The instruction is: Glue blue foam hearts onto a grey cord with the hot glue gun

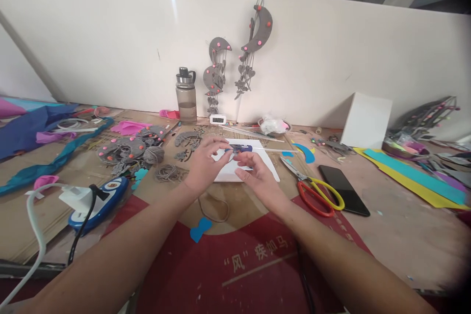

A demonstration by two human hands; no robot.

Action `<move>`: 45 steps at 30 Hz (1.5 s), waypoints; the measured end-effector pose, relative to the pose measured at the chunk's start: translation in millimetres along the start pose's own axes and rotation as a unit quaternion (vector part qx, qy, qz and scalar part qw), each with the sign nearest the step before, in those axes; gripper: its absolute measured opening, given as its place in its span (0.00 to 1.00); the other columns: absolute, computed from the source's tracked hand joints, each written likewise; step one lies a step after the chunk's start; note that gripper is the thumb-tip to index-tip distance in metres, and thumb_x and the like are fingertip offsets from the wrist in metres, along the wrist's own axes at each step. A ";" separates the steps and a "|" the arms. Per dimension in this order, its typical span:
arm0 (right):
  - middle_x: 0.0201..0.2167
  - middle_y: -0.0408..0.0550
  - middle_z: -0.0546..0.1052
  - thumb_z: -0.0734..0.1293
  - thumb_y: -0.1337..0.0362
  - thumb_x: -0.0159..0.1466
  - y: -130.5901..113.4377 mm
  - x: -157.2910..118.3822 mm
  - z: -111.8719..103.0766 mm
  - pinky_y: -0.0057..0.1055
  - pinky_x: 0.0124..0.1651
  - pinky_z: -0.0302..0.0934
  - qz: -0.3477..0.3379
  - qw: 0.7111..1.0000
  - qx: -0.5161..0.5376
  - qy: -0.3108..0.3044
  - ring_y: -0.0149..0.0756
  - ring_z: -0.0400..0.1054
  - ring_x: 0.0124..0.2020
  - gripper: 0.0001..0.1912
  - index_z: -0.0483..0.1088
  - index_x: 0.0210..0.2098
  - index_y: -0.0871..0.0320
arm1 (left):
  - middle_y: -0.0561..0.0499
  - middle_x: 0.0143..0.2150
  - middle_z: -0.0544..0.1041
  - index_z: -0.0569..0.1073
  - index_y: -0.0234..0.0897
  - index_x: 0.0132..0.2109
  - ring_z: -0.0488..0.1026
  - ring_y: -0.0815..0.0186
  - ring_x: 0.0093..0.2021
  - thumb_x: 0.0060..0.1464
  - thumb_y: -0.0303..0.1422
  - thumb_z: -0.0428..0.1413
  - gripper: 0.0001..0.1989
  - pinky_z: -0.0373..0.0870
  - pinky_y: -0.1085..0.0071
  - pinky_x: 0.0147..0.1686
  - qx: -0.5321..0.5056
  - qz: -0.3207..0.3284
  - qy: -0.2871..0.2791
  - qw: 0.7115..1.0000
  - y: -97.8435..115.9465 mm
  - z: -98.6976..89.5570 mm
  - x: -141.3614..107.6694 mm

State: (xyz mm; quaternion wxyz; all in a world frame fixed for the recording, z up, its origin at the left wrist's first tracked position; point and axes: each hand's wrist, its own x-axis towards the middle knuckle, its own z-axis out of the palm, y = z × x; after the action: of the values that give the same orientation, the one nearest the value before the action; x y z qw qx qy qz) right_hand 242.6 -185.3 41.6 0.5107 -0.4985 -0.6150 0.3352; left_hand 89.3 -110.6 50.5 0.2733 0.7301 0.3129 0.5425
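Note:
My left hand (208, 163) is closed in a pinch over a white sheet (226, 172), thumb and index finger on a small grey yarn-like piece (236, 149). Its exact shape is too small to make out. Facing it, my right hand (259, 174) has its fingers curved, thumb apart from them, with the fingertips right beside that piece. Whether they touch it I cannot tell. Behind the fingers lies a tool with a blue part (246, 148), largely hidden. A loop of thin brown cord (221, 219) lies below my hands, close to a blue bow-shaped cutout (200, 229).
Scissors (312, 188) with red and yellow handles and a black phone (344, 190) lie at the right. Grey yarn (167, 173), felt pieces (130, 149) and a blue power strip (101, 206) are left. A water bottle (186, 100) stands behind; grey moon hangings (263, 29) hang at the wall.

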 end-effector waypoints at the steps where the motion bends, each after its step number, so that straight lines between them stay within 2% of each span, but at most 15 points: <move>1: 0.51 0.50 0.71 0.68 0.56 0.59 2.2 0.6 2.9 0.34 0.49 0.62 0.014 0.999 0.047 -0.015 0.35 0.65 0.50 0.21 0.63 0.49 0.54 | 0.47 0.42 0.76 0.78 0.41 0.33 0.70 0.62 0.46 0.51 0.32 0.59 0.03 0.65 0.68 0.47 0.014 0.027 -0.020 0.999 3.1 1.2 -2.1; 3: 0.46 0.48 0.74 0.69 0.56 0.58 5.6 1.7 7.1 0.34 0.49 0.62 0.033 0.992 0.115 -0.038 0.35 0.68 0.48 0.21 0.63 0.49 0.54 | 0.47 0.39 0.77 0.78 0.41 0.33 0.71 0.62 0.45 0.53 0.32 0.58 0.04 0.65 0.68 0.48 0.033 0.054 -0.053 0.997 6.9 3.2 -5.2; 5: 0.33 0.44 0.75 0.66 0.55 0.60 7.3 2.9 7.4 0.32 0.45 0.62 0.040 0.991 0.126 -0.034 0.33 0.69 0.38 0.16 0.66 0.43 0.56 | 0.48 0.36 0.77 0.78 0.40 0.33 0.71 0.63 0.39 0.53 0.32 0.57 0.05 0.66 0.69 0.43 0.045 0.040 -0.058 0.997 6.9 4.4 -6.6; 7: 0.23 0.39 0.69 0.63 0.53 0.63 7.9 4.1 3.7 0.30 0.38 0.61 0.045 0.997 0.062 -0.006 0.30 0.65 0.28 0.13 0.68 0.37 0.57 | 0.50 0.31 0.76 0.77 0.39 0.32 0.70 0.66 0.32 0.53 0.34 0.57 0.05 0.65 0.70 0.36 0.041 -0.015 -0.041 0.998 3.3 4.4 -5.8; 9: 0.20 0.38 0.66 0.59 0.53 0.65 8.1 5.4 -2.2 0.28 0.32 0.58 0.032 0.998 -0.047 0.027 0.30 0.61 0.24 0.15 0.69 0.35 0.57 | 0.52 0.26 0.74 0.76 0.38 0.32 0.68 0.67 0.26 0.52 0.36 0.58 0.07 0.63 0.71 0.30 0.015 -0.094 -0.030 0.995 -2.8 3.4 -3.3; 14: 0.31 0.44 0.74 0.59 0.59 0.67 11.8 7.0 -10.0 0.29 0.39 0.58 -0.060 0.955 -0.289 0.032 0.33 0.66 0.33 0.13 0.72 0.35 0.55 | 0.51 0.21 0.74 0.75 0.35 0.30 0.65 0.71 0.20 0.50 0.37 0.59 0.08 0.59 0.74 0.21 -0.072 -0.232 -0.096 0.965 -21.1 0.4 3.9; 16: 0.35 0.47 0.74 0.59 0.60 0.68 14.1 6.1 -7.9 0.30 0.38 0.57 -0.063 0.919 -0.390 0.012 0.34 0.67 0.34 0.13 0.74 0.35 0.55 | 0.48 0.24 0.77 0.75 0.34 0.29 0.68 0.70 0.21 0.49 0.35 0.60 0.08 0.62 0.74 0.21 -0.095 -0.274 -0.136 0.947 -28.8 0.4 5.1; 19: 0.39 0.50 0.74 0.57 0.60 0.69 14.6 3.7 -2.9 0.31 0.32 0.54 -0.054 0.852 -0.520 -0.016 0.35 0.67 0.34 0.15 0.75 0.36 0.55 | 0.46 0.25 0.79 0.75 0.33 0.29 0.71 0.69 0.22 0.48 0.31 0.62 0.05 0.66 0.74 0.23 -0.115 -0.329 -0.143 0.926 -39.6 0.5 6.1; 22: 0.41 0.52 0.73 0.57 0.61 0.69 10.6 1.9 0.3 0.31 0.28 0.51 -0.050 0.804 -0.591 -0.049 0.36 0.67 0.34 0.16 0.75 0.35 0.55 | 0.46 0.23 0.78 0.75 0.33 0.29 0.70 0.71 0.20 0.46 0.28 0.62 0.04 0.67 0.75 0.22 -0.120 -0.358 -0.139 0.915 -48.4 -1.3 7.5; 26: 0.42 0.53 0.72 0.56 0.62 0.69 5.6 0.9 0.6 0.31 0.27 0.50 -0.033 0.779 -0.622 -0.070 0.35 0.68 0.33 0.17 0.75 0.35 0.56 | 0.46 0.22 0.78 0.74 0.33 0.27 0.68 0.71 0.16 0.45 0.30 0.63 0.05 0.63 0.76 0.17 -0.120 -0.366 -0.133 0.913 -56.4 -6.7 10.0; 31: 0.42 0.53 0.73 0.55 0.61 0.70 6.4 0.8 0.7 0.31 0.29 0.53 -0.026 0.782 -0.618 -0.072 0.35 0.69 0.33 0.17 0.74 0.37 0.57 | 0.46 0.23 0.77 0.74 0.33 0.30 0.72 0.69 0.20 0.44 0.32 0.63 0.07 0.62 0.78 0.17 -0.116 -0.357 -0.058 0.925 -58.3 -13.0 14.4; 35: 0.42 0.53 0.73 0.54 0.60 0.71 7.1 1.6 1.2 0.31 0.30 0.55 -0.015 0.781 -0.620 -0.074 0.35 0.70 0.35 0.19 0.74 0.37 0.58 | 0.49 0.29 0.77 0.74 0.32 0.34 0.74 0.70 0.23 0.46 0.32 0.61 0.08 0.59 0.79 0.16 -0.151 -0.309 0.094 0.934 -51.5 -20.5 22.0; 40: 0.42 0.50 0.73 0.55 0.61 0.70 5.8 2.6 1.1 0.31 0.30 0.55 0.000 0.771 -0.632 -0.077 0.35 0.71 0.35 0.18 0.74 0.37 0.57 | 0.53 0.30 0.74 0.69 0.34 0.32 0.68 0.75 0.21 0.46 0.32 0.57 0.06 0.57 0.80 0.16 -0.267 -0.254 0.266 0.891 -40.7 -37.6 32.8; 43: 0.42 0.49 0.73 0.55 0.61 0.70 5.7 2.6 1.5 0.31 0.31 0.56 0.005 0.769 -0.633 -0.084 0.35 0.71 0.36 0.17 0.74 0.37 0.57 | 0.55 0.27 0.73 0.68 0.35 0.32 0.66 0.76 0.20 0.45 0.31 0.57 0.07 0.58 0.79 0.18 -0.316 -0.241 0.291 0.870 -37.5 -42.7 35.3; 45: 0.42 0.50 0.73 0.56 0.60 0.70 7.4 2.5 1.7 0.31 0.32 0.58 0.003 0.773 -0.629 -0.082 0.36 0.71 0.37 0.16 0.74 0.38 0.57 | 0.54 0.27 0.73 0.68 0.34 0.31 0.66 0.75 0.21 0.44 0.30 0.58 0.07 0.59 0.79 0.19 -0.320 -0.250 0.242 0.881 -37.0 -40.2 34.1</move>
State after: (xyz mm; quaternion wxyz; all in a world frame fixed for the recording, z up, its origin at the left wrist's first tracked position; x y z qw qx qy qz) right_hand 243.0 -180.7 35.1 0.0304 -0.6811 -0.7266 -0.0851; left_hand 52.0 -58.3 54.9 0.5341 0.3462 0.3504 0.6871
